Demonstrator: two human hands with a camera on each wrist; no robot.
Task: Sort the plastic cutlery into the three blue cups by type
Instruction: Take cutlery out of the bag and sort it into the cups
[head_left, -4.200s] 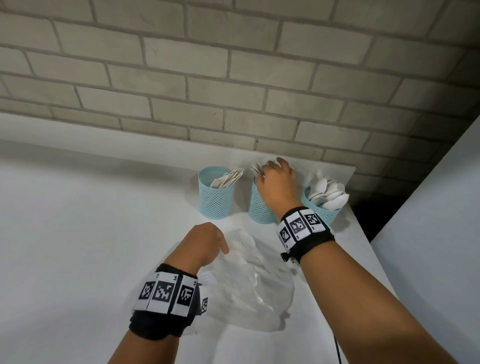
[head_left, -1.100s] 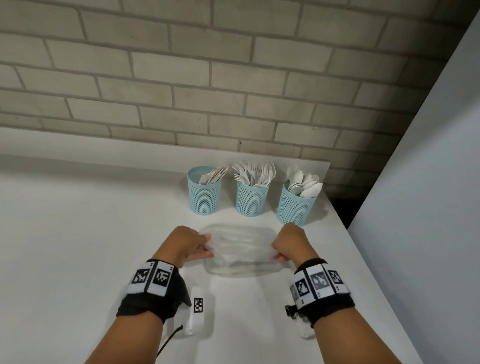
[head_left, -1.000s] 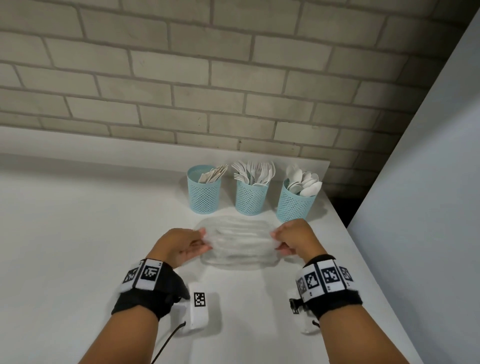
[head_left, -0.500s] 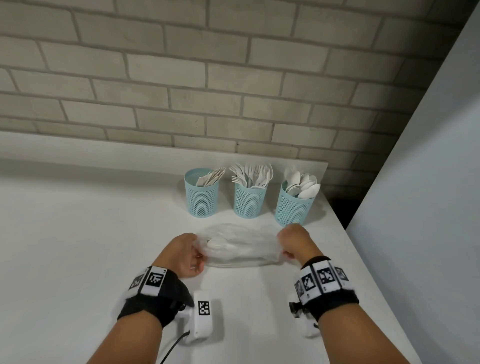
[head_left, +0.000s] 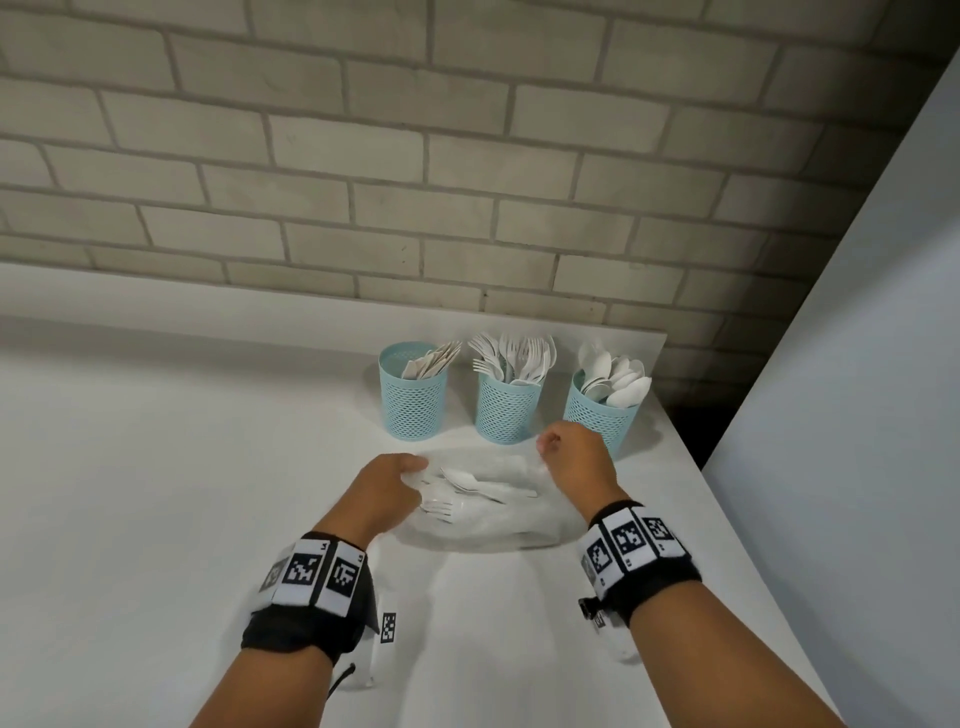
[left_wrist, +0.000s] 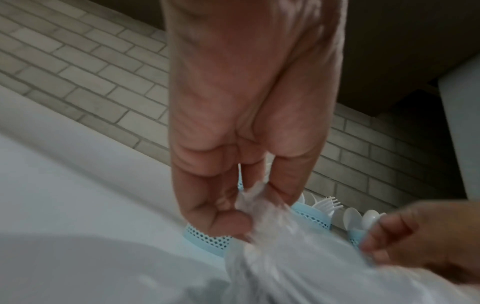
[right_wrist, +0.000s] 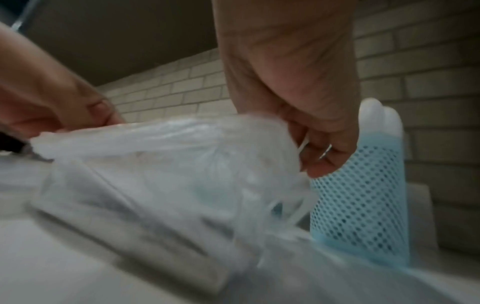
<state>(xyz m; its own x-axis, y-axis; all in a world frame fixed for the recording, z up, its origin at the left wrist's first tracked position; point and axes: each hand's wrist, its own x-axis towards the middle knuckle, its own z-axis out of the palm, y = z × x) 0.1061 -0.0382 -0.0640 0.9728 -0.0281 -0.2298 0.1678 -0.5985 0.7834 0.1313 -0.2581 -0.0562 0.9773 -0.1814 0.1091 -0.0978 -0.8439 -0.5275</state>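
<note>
The white counter (head_left: 156, 467) is holding three blue cups far back by the brick wall. The left cup (head_left: 413, 397) is keeping what look like knives, the middle cup (head_left: 506, 408) forks, the right cup (head_left: 600, 415) spoons, so most sorting is looking done. A clear plastic bag (head_left: 488, 519) is lying near, just in front of the cups. The left hand (head_left: 387, 493) and right hand (head_left: 576, 457) are each pinching its edge, pulling it open. A spoon (head_left: 462, 478) and a fork (head_left: 441, 506) are waiting inside.

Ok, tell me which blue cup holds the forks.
The middle cup, with tines fanning out above its rim; the left cup holds flat handles, the right cup spoons.
</note>
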